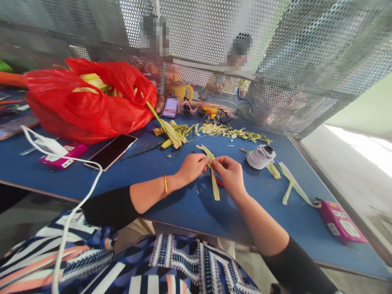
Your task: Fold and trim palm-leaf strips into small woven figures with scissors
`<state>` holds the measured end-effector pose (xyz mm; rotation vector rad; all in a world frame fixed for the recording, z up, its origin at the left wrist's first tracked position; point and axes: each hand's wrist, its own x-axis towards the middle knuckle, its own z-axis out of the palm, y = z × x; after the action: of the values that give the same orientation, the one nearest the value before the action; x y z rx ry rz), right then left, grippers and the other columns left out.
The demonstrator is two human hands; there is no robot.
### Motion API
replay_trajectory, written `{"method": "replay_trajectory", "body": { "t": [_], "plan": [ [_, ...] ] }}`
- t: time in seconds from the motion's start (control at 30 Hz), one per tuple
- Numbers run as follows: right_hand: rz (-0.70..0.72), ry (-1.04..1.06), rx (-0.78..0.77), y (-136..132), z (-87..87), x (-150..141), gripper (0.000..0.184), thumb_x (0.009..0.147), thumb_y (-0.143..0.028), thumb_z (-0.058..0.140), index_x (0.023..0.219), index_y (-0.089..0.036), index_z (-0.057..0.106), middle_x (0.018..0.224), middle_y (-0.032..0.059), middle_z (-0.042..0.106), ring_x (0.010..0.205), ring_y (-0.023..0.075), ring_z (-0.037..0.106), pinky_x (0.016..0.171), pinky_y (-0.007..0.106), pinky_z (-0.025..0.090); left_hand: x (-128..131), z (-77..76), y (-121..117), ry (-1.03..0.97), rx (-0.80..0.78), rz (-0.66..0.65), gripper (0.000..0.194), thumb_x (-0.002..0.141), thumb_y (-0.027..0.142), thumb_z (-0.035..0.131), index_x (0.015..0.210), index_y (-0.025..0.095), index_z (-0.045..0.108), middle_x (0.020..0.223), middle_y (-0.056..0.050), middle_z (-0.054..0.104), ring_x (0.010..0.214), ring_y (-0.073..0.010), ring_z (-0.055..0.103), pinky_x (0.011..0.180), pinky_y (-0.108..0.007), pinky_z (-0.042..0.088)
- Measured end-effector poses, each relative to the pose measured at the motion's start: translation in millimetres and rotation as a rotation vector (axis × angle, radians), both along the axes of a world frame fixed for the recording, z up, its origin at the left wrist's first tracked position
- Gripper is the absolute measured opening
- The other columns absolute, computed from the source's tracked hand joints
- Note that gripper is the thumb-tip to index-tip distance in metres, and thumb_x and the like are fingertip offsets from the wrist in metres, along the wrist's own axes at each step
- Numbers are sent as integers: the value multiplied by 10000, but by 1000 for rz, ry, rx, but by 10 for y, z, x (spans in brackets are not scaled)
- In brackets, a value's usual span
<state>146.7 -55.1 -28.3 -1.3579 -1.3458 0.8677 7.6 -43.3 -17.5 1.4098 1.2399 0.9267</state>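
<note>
My left hand (pixel 193 166) and my right hand (pixel 229 174) meet over the middle of the table. Both pinch a pale green husk strip (pixel 215 188), its ends sticking out above and below the fingers. The exact spot where the strip is gripped lies hidden behind the fingertips. Under my right hand shows a red curved piece (pixel 219 182); whether I hold it or it lies on the table, I cannot tell. To the right stands a spool of white thread (pixel 261 157), with another husk strip (pixel 274 171) beside it.
A red plastic bag (pixel 88 116) of husks sits at the left. Near it lie a phone (pixel 113 152), a magenta box (pixel 65 157) and a white cable (pixel 92 185). Husk scraps (pixel 232 132) line the back, before a perforated metal screen (pixel 202 36). Another magenta box (pixel 340 222) is at the right.
</note>
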Motion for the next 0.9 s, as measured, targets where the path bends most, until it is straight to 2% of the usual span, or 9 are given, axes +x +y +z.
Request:
{"method": "replay_trajectory", "body": {
  "t": [0.1,0.17,0.2,0.37,0.47,0.57,0.67,0.8,0.9],
  "plan": [
    [50,-186,240,-12,1,4,141,737,-338,623,671,-214,622,678,14,660,631,146,570,625,283,466,-24,1,32,-298,-335,-43,311,924,184,480,618,172,539,494,53,455,395,-71,374,434,-220,258],
    [119,-254,350,-10,-9,11,109,758,-291,615,676,-220,608,728,23,670,662,146,580,640,282,474,-48,9,46,-387,-457,-71,305,912,153,495,610,163,535,482,53,447,378,-57,362,414,-205,247],
    [148,-247,354,-3,-17,15,105,764,-286,619,682,-222,605,727,20,669,650,141,573,624,276,471,-60,13,49,-401,-478,-78,311,909,138,497,601,161,533,477,51,448,373,-53,362,408,-200,246],
    [176,90,57,61,-57,-1,219,718,-381,737,739,-220,590,592,-36,606,492,103,501,485,244,416,-86,1,36,-366,-388,-83,307,923,122,492,638,150,603,468,53,460,366,-51,377,398,-194,258],
    [217,323,-48,70,-30,-29,355,623,-350,826,837,-226,572,666,-40,657,494,94,513,475,234,415,-84,-32,31,-292,-301,-68,318,929,159,528,619,147,595,482,47,481,380,-51,403,401,-197,268],
    [329,471,-104,38,40,-17,398,621,-288,815,949,-235,596,730,-37,686,486,82,483,477,236,395,-85,-51,42,-284,-263,-89,337,941,182,533,609,148,581,488,44,492,390,-54,411,407,-201,279],
    [409,512,-79,8,112,49,320,662,-290,781,943,-231,642,729,-26,677,470,76,440,459,244,347,-96,-33,62,-312,-319,-77,349,955,151,499,620,143,592,467,50,475,374,-53,399,402,-199,279],
    [343,488,81,18,168,137,221,719,-353,748,881,-240,649,801,-1,685,527,91,481,513,267,402,-117,28,78,-353,-379,-74,343,967,135,487,659,131,639,475,40,504,374,-55,429,405,-194,314],
    [317,504,75,31,197,164,237,723,-362,746,908,-249,650,758,-19,686,483,79,452,497,263,387,-128,51,79,-364,-371,-66,329,964,136,505,669,126,650,479,37,514,374,-55,442,401,-191,324]
  ]
}}
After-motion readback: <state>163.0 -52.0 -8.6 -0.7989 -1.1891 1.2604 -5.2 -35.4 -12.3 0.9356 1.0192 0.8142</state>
